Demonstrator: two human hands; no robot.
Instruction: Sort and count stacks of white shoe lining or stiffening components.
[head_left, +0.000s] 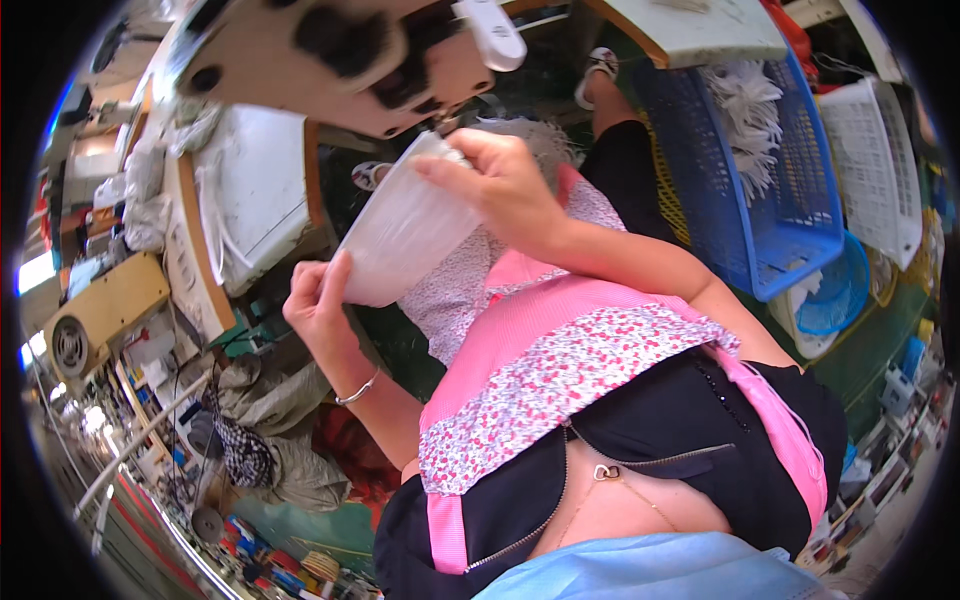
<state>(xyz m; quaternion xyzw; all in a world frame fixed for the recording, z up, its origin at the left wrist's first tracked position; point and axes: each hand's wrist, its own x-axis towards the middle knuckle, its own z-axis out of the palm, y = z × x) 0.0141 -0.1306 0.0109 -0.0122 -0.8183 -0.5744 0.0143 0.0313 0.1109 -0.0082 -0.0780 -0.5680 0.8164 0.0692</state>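
A flat, thin, whitish piece of see-through material, its exact kind unclear, is stretched slantwise between my two hands, above my lap. My left hand pinches its lower left corner between thumb and fingers. At the upper right end, my right hand grips the edge, thumb on top and fingers bent. The far edge of the piece comes close to the underside of a beige sewing machine. I cannot tell whether the two touch.
White worktops flank the machine at left and far right. A blue plastic basket holding white strips stands to the right, with a white basket and a blue basin beside it. Bunched grey cloth lies lower left.
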